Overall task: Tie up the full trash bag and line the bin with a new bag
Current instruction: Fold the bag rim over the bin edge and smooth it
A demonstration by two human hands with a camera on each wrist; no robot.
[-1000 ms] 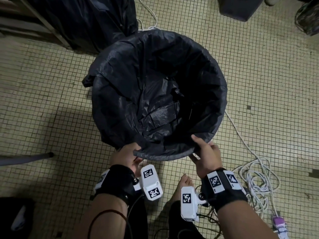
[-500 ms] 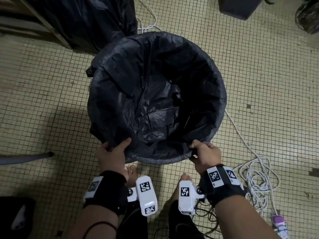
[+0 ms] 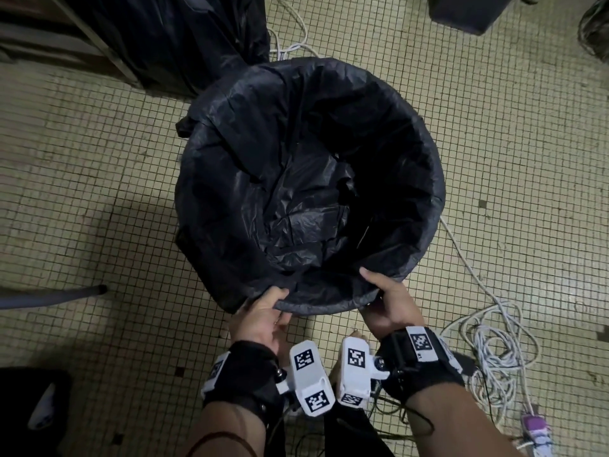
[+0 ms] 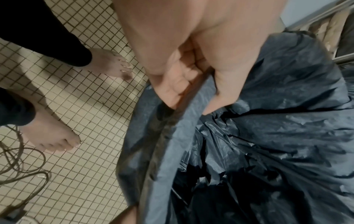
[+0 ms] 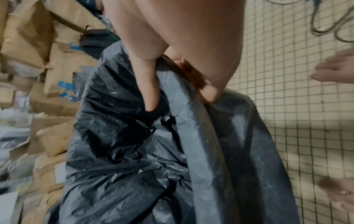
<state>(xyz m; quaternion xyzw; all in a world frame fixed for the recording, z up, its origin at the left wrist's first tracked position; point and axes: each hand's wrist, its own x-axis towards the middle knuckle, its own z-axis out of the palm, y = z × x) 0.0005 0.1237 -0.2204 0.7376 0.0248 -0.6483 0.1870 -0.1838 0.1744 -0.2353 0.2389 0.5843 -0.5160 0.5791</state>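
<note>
Both hands — left hand (image 3: 263, 319), right hand (image 3: 387, 300) — gripping the black bag (image 3: 296, 199) at the bin's near rim.

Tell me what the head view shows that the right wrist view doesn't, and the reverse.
Only the head view shows the whole bin from above with the new bag draped over its full rim, the left hand gripping the near edge, a coiled white cable on the floor to the right, and a dark full bag behind. Only the right wrist view shows stacked cardboard boxes beyond the bin. Both show the right hand gripping the bag-covered near rim, thumb inside and fingers outside, and the tiled floor.
</note>
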